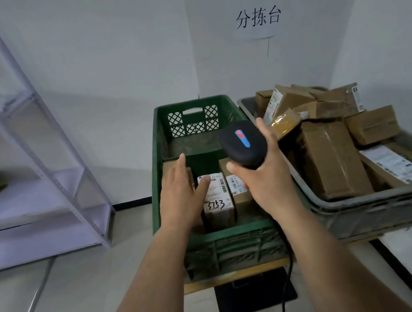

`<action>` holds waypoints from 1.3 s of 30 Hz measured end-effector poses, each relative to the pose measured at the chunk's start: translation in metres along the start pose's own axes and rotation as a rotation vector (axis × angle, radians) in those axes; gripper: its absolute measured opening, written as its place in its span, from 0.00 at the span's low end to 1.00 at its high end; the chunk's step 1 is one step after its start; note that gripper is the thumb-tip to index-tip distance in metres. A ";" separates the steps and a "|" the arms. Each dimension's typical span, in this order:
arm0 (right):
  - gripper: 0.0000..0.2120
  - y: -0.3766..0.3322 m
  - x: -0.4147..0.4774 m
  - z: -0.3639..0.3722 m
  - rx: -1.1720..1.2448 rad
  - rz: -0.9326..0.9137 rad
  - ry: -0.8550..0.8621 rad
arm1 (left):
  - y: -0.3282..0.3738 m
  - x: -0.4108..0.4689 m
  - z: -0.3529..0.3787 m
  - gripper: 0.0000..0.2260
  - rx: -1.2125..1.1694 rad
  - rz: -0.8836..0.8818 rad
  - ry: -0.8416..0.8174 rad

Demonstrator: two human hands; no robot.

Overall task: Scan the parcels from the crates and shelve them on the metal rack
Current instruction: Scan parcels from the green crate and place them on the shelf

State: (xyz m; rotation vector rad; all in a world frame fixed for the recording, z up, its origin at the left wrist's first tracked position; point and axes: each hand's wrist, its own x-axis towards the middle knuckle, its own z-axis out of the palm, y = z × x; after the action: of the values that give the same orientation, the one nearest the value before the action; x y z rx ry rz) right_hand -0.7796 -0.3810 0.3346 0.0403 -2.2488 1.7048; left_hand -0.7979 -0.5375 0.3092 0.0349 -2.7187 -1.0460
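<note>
While the small parcel (217,206) with the written number lies in the green crate (156,175), its long side runs from 6 o'clock to 12 o'clock. The left hand (182,195) is nearest, fingers straight and spread, and the parcel is at its 3 o'clock, by the thumb. The right hand (264,172) is curled round the scanner (242,146) at the parcel's 1 o'clock. A grey crate (362,214) of boxes (330,161) sits at 3 o'clock, the metal rack (23,199) at 9 o'clock.

Centre crate (224,232): 3 parcels (217,206) inside. Second crate (361,204) at 3 o'clock, just beside, parcel heap (329,156) inside. Metal rack (23,201) at 9 o'clock.
</note>
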 end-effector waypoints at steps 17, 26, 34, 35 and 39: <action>0.46 0.029 0.072 0.027 0.020 0.087 -0.052 | -0.050 0.070 0.045 0.23 0.412 -0.206 -0.211; 0.45 0.035 0.085 0.024 0.022 0.099 -0.088 | -0.033 0.079 0.041 0.30 0.498 -0.325 -0.281; 0.45 0.034 0.094 0.011 0.030 0.092 -0.060 | -0.011 0.090 0.024 0.36 -0.474 -0.452 -0.056; 0.46 0.033 0.095 0.010 0.030 0.089 -0.044 | -0.003 0.090 0.021 0.36 -0.657 -0.459 -0.056; 0.46 0.026 0.098 0.003 0.047 0.058 -0.009 | 0.023 0.089 0.011 0.34 -0.949 -0.339 -0.064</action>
State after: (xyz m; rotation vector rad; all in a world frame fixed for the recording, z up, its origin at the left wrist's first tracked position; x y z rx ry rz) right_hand -0.8790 -0.3598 0.3359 -0.0064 -2.2368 1.7901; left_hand -0.8859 -0.5224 0.3353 0.3055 -2.0205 -2.3366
